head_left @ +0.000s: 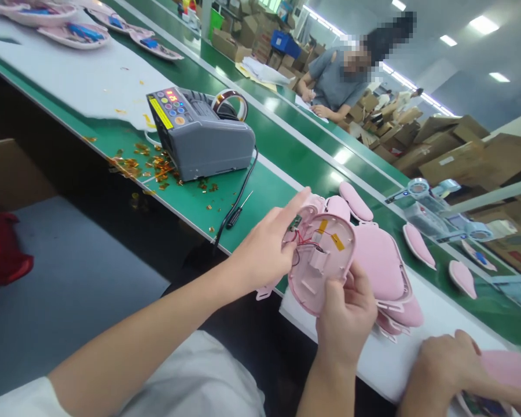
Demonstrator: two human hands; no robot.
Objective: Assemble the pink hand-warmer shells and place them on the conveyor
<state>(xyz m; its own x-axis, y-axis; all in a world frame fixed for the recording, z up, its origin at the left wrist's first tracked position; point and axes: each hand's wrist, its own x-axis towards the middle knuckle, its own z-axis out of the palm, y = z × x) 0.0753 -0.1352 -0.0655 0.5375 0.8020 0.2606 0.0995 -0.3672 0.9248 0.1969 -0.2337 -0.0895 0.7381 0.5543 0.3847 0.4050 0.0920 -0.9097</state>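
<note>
Between my two hands is a pink plastic shell (306, 284) with its hollow inside facing me. Red and black wires run across it, and strips of amber tape (337, 241) stick to its upper part. My left hand (267, 249) grips a second pink part at the left, where a small green circuit board (294, 223) shows; its index finger stretches along the top edge. My right hand (347, 298) pinches the shell's lower right rim, thumb on the inside. Just beyond lies a pile of pink padded shells (380, 263).
A grey tape dispenser (208, 139) stands on the green bench, with amber tape scraps (156, 165) and a black screwdriver (238, 211) near it. At lower right, another person's hands (447, 365) work on a pink piece. Opened shells (76, 33) lie at far left. Someone sits across the bench.
</note>
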